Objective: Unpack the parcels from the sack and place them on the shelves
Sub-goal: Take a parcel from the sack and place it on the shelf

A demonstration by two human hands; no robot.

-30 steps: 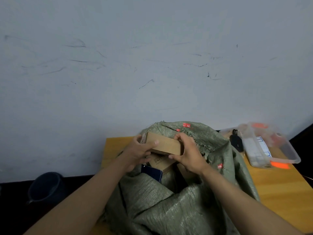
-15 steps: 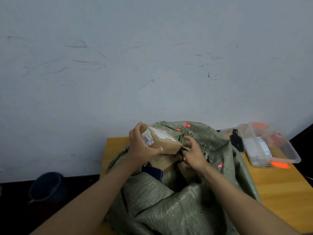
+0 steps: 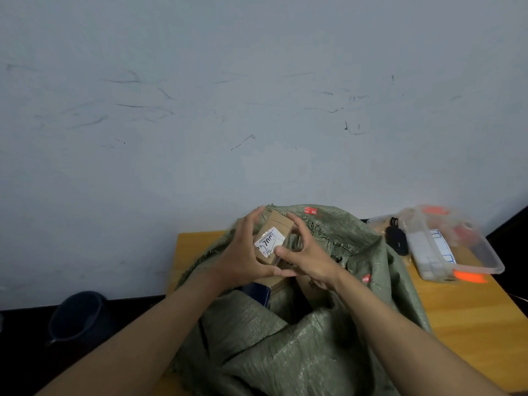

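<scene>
A small brown cardboard parcel [image 3: 275, 235] with a white printed label is held above the mouth of the green woven sack [image 3: 285, 338]. My left hand [image 3: 243, 252] grips its left side, fingers curled over the top edge. My right hand [image 3: 305, 252] holds its right side, thumb on the label corner and fingers arched over the far end. Below the hands, more cardboard boxes [image 3: 274, 281] and a dark blue packet [image 3: 257, 291] lie inside the sack. No shelves are in view.
The sack sits on a yellow wooden table [image 3: 471, 310] against a scuffed white wall. A clear plastic tub [image 3: 457, 247] with orange items and a black object [image 3: 395, 235] stand at the right. A dark bucket [image 3: 75, 315] is on the floor at the left.
The parcel has been turned so its label faces up. My right hand left the sack's rim and came back onto the parcel's right side.
</scene>
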